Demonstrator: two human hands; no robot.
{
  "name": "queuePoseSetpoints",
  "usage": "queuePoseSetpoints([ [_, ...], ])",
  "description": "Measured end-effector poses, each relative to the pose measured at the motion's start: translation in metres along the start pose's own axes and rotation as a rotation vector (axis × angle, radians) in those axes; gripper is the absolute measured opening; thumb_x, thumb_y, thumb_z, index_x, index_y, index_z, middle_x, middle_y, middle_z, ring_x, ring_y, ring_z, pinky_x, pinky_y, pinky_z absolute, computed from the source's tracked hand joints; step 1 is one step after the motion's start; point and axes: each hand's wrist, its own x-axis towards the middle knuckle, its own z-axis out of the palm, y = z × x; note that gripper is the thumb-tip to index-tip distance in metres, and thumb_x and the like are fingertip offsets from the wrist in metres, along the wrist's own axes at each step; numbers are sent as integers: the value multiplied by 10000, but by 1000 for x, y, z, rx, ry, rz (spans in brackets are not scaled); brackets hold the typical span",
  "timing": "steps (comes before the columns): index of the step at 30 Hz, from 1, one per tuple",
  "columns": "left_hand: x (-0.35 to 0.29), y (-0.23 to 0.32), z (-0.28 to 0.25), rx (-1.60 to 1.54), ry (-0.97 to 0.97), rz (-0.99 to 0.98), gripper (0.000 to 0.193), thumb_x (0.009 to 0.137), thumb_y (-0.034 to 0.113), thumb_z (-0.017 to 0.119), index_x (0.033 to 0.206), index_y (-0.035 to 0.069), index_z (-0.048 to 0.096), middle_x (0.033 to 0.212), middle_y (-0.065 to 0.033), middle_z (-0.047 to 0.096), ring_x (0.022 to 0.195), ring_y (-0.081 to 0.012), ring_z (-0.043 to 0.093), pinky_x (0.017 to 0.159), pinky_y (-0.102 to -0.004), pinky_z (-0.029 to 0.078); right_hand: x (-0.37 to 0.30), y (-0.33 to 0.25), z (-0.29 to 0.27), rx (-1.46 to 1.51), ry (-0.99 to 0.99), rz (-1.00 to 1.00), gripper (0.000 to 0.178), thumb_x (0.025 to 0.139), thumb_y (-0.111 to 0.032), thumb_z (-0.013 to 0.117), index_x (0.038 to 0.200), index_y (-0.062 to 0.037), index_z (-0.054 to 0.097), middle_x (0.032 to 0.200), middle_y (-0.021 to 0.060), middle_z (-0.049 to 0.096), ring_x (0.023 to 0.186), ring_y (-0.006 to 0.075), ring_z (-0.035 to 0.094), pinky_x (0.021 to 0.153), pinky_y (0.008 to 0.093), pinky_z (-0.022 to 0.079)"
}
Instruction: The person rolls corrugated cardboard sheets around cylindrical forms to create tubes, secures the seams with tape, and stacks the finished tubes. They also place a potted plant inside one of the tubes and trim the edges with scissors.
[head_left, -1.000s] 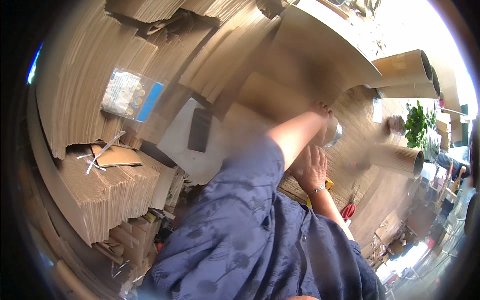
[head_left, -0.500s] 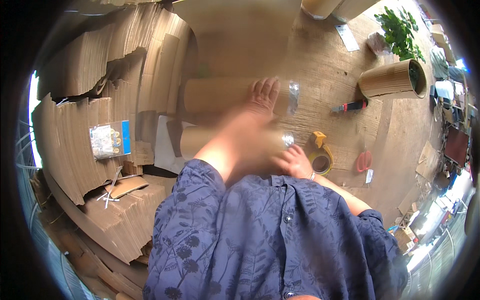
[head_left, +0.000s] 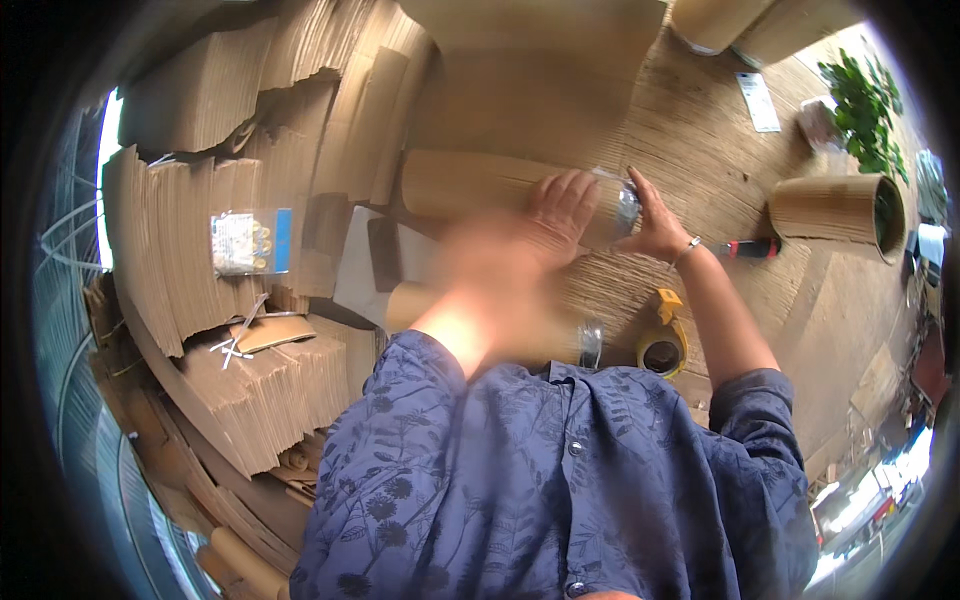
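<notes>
A brown corrugated cardboard roll (head_left: 455, 185) lies crosswise in front of me, with a shiny band of clear tape (head_left: 627, 205) at its right end. On top of it, near that end, my left hand (head_left: 562, 210) rests with its fingers laid flat. My right hand (head_left: 660, 228) is at the taped end, thumb and fingers spread apart around it. A second cardboard roll (head_left: 405, 305) lies nearer to me, partly hidden behind my blurred left forearm; its right end also has a shiny band (head_left: 591, 343).
A yellow tape dispenser (head_left: 664, 335) stands right of the near roll. Farther right are a red-and-black handled tool (head_left: 752, 248), a cardboard tube (head_left: 825, 210) and a green plant (head_left: 865, 110). Stacked cardboard sheets (head_left: 185, 240) rise on the left; a large cardboard sheet (head_left: 530, 90) is beyond the rolls.
My right hand has moved from the near roll's end up to the far roll's taped end. The left hand stays on the far roll. The whole view has shifted, moving things rightward.
</notes>
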Motion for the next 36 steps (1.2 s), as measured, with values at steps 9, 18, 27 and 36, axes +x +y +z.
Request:
queuePoseSetpoints([
  [9,1,2,3,-38,71,7,990,634,365,837,1471,109,376,1503,-136,358,1386,-345,363,1147,-524,281,3,26,12,172,28,-115,1237,587,-218,928,1565,-43,191,1498,266,373,1400,393,396,1165,428,372],
  [18,5,4,-4,17,35,1,1070,558,427,893,1464,135,406,1482,-133,387,1370,-338,387,1126,-532,299,5,25,9,207,61,-185,1233,575,-156,911,1578,-55,201,1473,209,421,1389,330,434,1141,419,398],
  [27,7,4,-4,34,39,9,1103,520,414,918,1461,140,411,1466,-122,400,1354,-324,403,1116,-524,308,-1,26,6,310,79,-168,1175,577,-192,898,1548,-10,262,1466,253,424,1376,364,436,1152,407,389],
  [36,5,1,-7,5,17,12,1115,491,418,925,1448,148,421,1471,-117,397,1365,-319,395,1116,-522,307,-5,16,-4,275,74,-149,1124,581,-178,883,1529,-22,301,1445,229,447,1340,360,474,1134,406,417],
])
